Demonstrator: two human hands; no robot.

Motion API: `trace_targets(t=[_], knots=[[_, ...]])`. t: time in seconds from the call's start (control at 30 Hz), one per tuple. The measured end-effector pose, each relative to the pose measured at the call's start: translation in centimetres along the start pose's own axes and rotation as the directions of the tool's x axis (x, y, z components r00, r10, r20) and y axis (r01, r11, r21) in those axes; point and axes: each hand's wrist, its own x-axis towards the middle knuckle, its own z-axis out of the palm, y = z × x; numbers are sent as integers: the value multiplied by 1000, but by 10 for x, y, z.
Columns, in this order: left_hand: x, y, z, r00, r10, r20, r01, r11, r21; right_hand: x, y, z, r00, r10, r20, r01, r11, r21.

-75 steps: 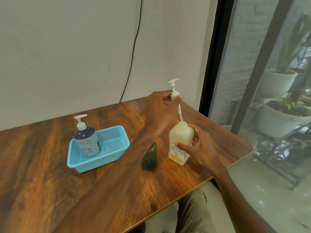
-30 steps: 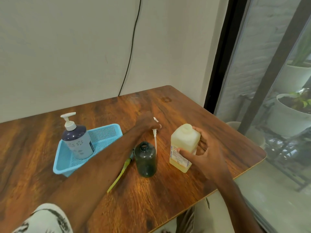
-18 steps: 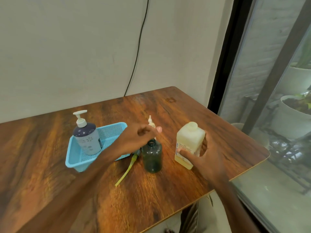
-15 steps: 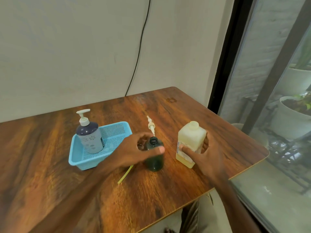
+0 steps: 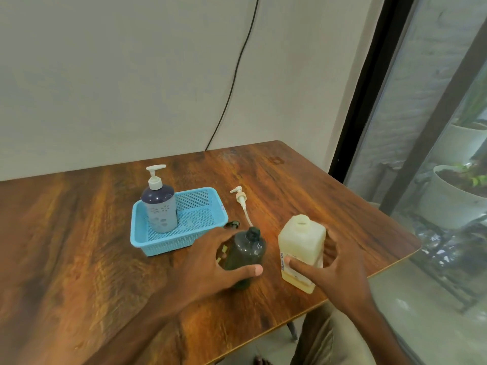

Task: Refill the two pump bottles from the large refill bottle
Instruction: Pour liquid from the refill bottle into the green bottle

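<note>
1. Left hand [image 5: 208, 264] wraps the dark green bottle [image 5: 246, 252]. The thumb lies across the near side and the other fingers [image 5: 221, 237] curl round the far left side. The bottle stands upright on the counter [image 5: 79, 246].
2. Right hand [image 5: 340, 275] grips the pale yellow refill bottle [image 5: 300, 246]. The thumb presses on the label at the front and the fingers [image 5: 330, 252] curl round the right face. The bottle is upright with its mouth open, just right of the left thumb tip and apart from the dark bottle.
3. White pump [image 5: 241, 198] lies flat with its tube just beyond the left fingers. The tube end points toward the dark bottle's neck.
4. Blue basket [image 5: 203, 192] sits near, left of and beyond the left fingers. A purple pump bottle [image 5: 159, 209] stands upright in its left end.
5. Small dark part [image 5: 232, 224] lies between the basket and the left fingers. Cannot tell what it is.
6. Black cable [image 5: 237, 75] runs down the wall, well beyond both hands. Potted plants [image 5: 453, 201] sit behind glass, well right of the right fingers.
</note>
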Motion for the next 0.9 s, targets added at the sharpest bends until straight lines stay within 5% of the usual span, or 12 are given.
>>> trace_targets(t=[0.37,0.9], knots=[[-28,-2,-7,981,110,-160,-115,993,-27,0,-31,7,980,-166,109,182,971,-155],[-29,17,-20,986,119,-120,-103,986,132,15,-28,2,945,-296,142,326,893,-309]])
